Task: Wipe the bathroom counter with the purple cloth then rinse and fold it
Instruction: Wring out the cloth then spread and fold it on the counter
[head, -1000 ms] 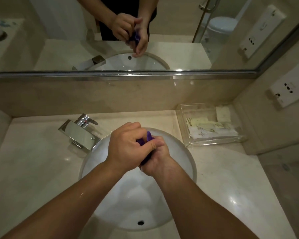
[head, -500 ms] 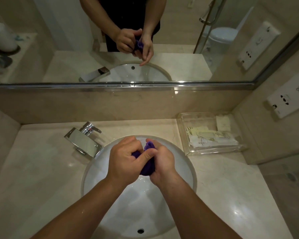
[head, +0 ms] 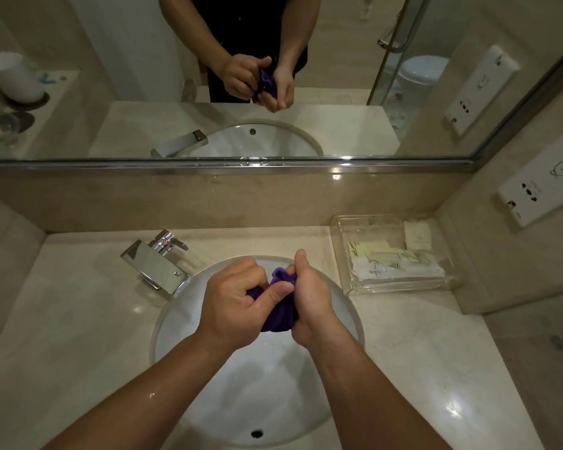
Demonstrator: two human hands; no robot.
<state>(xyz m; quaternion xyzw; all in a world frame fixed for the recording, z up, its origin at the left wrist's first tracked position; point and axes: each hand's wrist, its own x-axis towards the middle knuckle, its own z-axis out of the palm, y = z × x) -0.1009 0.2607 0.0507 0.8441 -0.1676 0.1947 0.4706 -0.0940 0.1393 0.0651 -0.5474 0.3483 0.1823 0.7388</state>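
Observation:
The purple cloth [head: 281,306] is bunched into a tight wad between both hands, held over the white sink basin [head: 345,323]. My left hand [head: 233,302] grips its left side, thumb pressed across the front. My right hand [head: 312,300] clamps the right side, thumb pointing up. Most of the cloth is hidden inside the two fists. The beige marble counter [head: 75,323] surrounds the basin. My forearms look wet.
A chrome faucet [head: 155,264] stands at the basin's back left, no water running. A clear tray [head: 394,284] with packets sits at the back right. A mirror [head: 111,76] spans the wall; sockets [head: 543,185] on the right wall.
My hands have turned against each other on the cloth, and more purple shows between them. My right thumb has lifted. The view has tilted slightly so the hands sit lower in frame.

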